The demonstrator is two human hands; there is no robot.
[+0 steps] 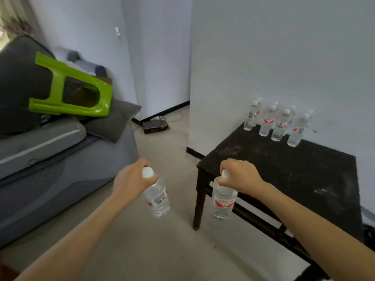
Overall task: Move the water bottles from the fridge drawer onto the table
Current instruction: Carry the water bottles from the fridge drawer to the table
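The person stands near the black table (284, 169), which is on the right. The left hand (129, 179) holds the left bottle (157, 196) up by its neck, with fingers curled tight by the white cap. The right hand (239, 175) holds the right bottle (223, 201) the same way, with fingers wrapped round the top. Both bottles hang in the air over the floor. The right bottle is just beside the near corner of the table. The left bottle is farther left, between the table and the grey sofa (60, 159).

A good part of the job looks done. A bunch of bottles on the table (278, 122) stand close together at the far end, by the wall. Some hide behind others, so I cannot count them for sure. These two are not on the table yet, so I think putting them down comes next. I cannot see the fridge drawer from here, so I cannot tell if more bottles wait inside it.
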